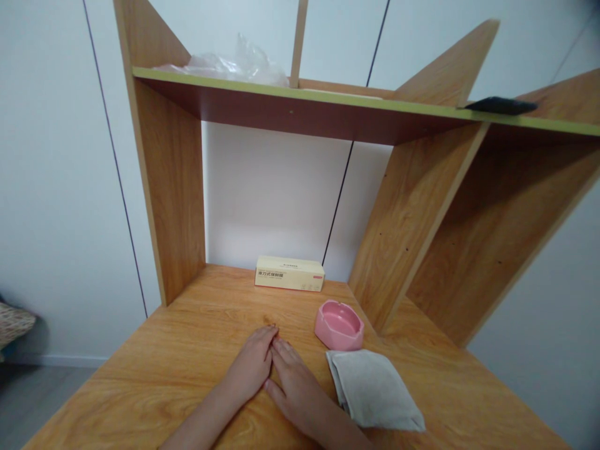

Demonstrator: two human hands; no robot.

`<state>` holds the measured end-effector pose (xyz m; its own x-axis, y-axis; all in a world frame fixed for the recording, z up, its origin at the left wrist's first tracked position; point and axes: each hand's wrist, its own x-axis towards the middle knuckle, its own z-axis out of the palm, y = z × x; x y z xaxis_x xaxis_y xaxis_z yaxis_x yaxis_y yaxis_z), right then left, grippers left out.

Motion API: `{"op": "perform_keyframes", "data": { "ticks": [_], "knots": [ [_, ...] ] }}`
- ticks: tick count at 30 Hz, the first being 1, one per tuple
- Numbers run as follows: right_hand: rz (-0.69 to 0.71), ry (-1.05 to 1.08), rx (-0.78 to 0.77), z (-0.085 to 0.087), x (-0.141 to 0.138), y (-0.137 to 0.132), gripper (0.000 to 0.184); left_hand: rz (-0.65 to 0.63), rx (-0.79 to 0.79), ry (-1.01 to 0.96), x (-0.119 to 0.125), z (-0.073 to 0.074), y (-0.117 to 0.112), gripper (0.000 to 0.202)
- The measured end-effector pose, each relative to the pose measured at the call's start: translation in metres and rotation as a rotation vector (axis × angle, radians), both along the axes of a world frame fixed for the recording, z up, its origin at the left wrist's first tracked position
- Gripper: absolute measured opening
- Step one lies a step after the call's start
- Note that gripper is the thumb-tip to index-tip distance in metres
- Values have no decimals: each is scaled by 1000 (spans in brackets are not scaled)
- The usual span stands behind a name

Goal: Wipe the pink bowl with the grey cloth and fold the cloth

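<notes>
My left hand (250, 364) lies palm down on the wooden desk (182, 350), holding nothing. Beside it rests my right hand (294, 386), also palm down, with its fingers stretched out and its fingertips against the left hand. To the right of my right hand is a folded grey cloth (377, 390), close to the forearm. Just behind that cloth stands a pink, faceted ashtray (340, 325), its hollow facing up. A pale yellow cling film box (289, 275) lies lengthwise near the back of the desk.
A shelf (290, 103) with a green front edge spans above the desk. It bears a crumpled clear plastic bag (239, 65) and a flat black object (501, 105). Upright wooden panels (171, 194) stand at the left and right. Behind is a white wall (276, 187).
</notes>
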<state>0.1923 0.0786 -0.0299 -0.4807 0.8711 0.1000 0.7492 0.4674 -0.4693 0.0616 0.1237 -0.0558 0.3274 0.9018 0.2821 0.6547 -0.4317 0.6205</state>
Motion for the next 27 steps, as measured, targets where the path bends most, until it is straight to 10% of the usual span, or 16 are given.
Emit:
{"op": "perform_keyframes", "data": {
  "ticks": [27],
  "knots": [
    [2,14,51,-2,0,0,59,-21,29,126,0,2,-2,50]
  ]
}}
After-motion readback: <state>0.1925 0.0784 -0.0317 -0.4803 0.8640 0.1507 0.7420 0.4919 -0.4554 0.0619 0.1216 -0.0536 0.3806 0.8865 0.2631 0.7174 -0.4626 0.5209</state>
